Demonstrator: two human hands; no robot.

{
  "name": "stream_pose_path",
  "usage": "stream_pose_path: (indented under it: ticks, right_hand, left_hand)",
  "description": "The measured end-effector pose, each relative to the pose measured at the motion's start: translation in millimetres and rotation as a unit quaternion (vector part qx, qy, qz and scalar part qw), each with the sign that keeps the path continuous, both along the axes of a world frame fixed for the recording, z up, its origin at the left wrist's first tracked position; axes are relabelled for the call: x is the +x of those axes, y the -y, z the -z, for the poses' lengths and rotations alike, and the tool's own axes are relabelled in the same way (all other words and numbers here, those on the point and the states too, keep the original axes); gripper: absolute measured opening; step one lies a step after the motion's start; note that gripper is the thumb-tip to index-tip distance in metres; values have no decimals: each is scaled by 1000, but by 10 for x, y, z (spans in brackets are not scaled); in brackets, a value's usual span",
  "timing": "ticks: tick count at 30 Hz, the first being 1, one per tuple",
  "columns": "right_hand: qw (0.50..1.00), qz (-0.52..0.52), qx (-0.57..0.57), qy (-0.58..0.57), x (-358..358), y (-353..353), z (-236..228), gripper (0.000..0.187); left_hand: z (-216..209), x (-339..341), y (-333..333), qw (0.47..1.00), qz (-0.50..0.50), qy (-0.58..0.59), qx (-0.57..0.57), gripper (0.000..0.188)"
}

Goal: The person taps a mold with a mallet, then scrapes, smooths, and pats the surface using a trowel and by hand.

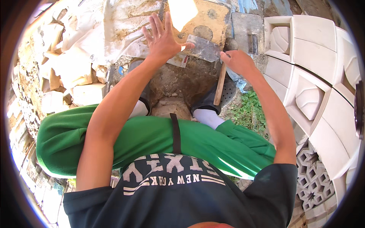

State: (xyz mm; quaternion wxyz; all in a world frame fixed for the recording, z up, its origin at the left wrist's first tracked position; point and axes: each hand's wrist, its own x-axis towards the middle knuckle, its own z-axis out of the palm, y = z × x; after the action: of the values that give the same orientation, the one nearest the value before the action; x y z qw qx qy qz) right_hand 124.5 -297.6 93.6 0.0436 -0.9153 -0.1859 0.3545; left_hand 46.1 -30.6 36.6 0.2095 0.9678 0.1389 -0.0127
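Observation:
My left hand (161, 41) is raised with its fingers spread. Its thumb reaches toward the left end of a thin grey rectangular plate (203, 48). At the other end of that plate, my right hand (240, 62) is closed, with thumb and fingers pinching the plate's edge. A wooden-handled hammer (219, 85) leans beside my right shoe, its handle running down from under the right hand. Behind the plate is a sandy tan board (213, 17) with dark round stains and a bright sunlit patch.
Pale cast blocks with recessed faces (311, 98) are stacked along the right, with a lattice block (315, 174) below them. Broken stone chunks (81, 79) lie at the left beside whitish sheeting (121, 34). A grey slab (247, 32) lies at the back right; grass (249, 112) grows beside my shoe.

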Motion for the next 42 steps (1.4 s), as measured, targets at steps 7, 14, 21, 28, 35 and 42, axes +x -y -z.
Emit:
stream_pose_path:
  ticks: [7,14,21,28,35,42]
  right_hand:
    - [999,16,-22,-28,-21,214,-114,56]
    - [999,30,-40,-13,-197,429,-135,56]
    - [998,30,-42,22,-353,1026,-378,55]
    - [995,73,-18,62,-368,1182,-378,56]
    - [994,85,59,26,-191,828,-133,58]
    - [997,71,-3,-6,-21,760,-99,58]
  left_hand:
    - [3,65,217,999,38,14,30,147]
    - [54,-61,343,994,72,81,31,135]
    - [115,-482,447,958,270,93,22,104]
    - [22,-517,615,943,314,107,12,94]
    - [38,-227,378,972,178,128,83,95]
    - [26,-393,737,929,343,135,-5,92]
